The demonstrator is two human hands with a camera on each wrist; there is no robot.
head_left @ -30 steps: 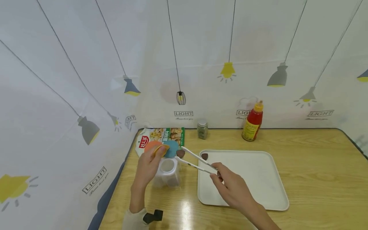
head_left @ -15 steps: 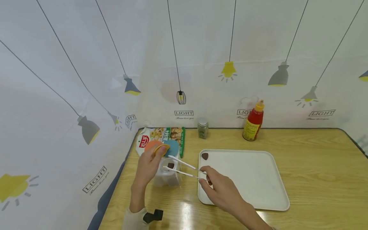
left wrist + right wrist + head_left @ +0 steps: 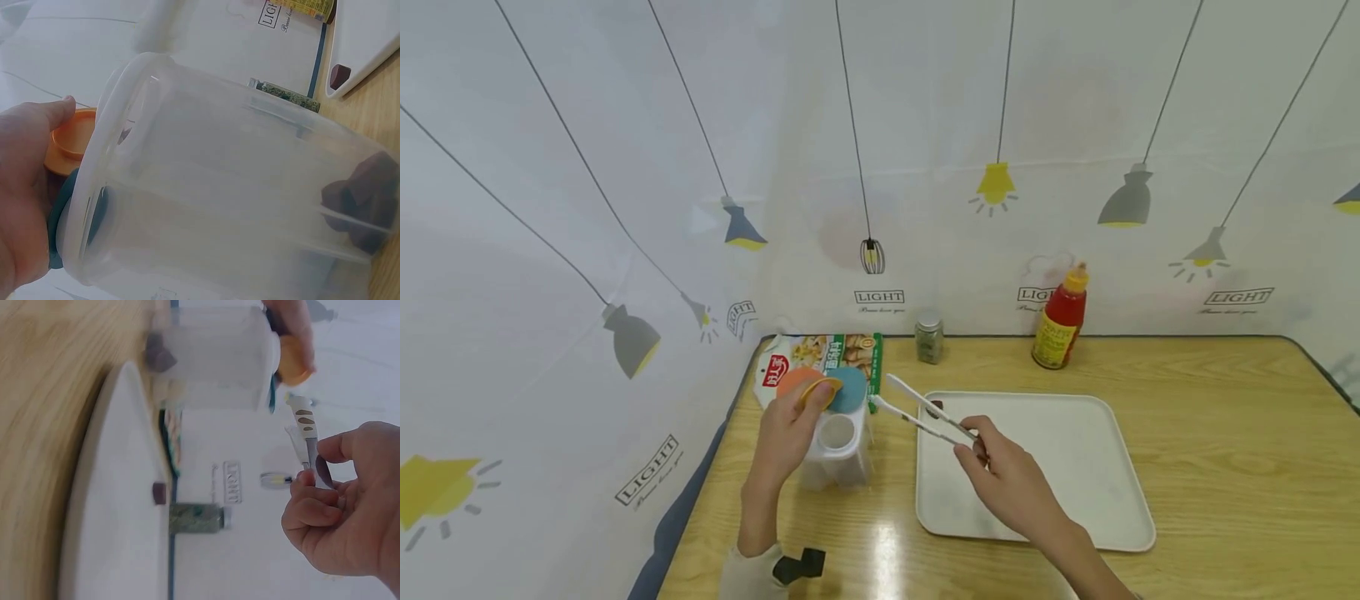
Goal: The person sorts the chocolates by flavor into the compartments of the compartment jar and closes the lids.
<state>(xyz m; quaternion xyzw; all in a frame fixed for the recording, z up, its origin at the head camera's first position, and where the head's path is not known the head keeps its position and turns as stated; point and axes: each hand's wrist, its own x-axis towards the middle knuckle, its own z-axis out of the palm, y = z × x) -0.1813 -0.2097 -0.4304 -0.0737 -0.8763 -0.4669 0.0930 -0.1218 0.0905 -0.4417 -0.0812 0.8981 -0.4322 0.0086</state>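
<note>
Wooden table (image 3: 1210, 433) backed by lamp-printed curtain (image 3: 625, 167).

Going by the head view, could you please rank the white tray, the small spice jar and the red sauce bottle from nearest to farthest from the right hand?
1. The white tray: directly under the right hand, which holds white tongs over it.
2. The small spice jar: behind the tray, by the back wall, towards the left.
3. The red sauce bottle: at the back wall, right of the jar.

Kitchen-style tabletop: sauce bottle (image 3: 1060, 317), spice jar (image 3: 928, 337)
</note>
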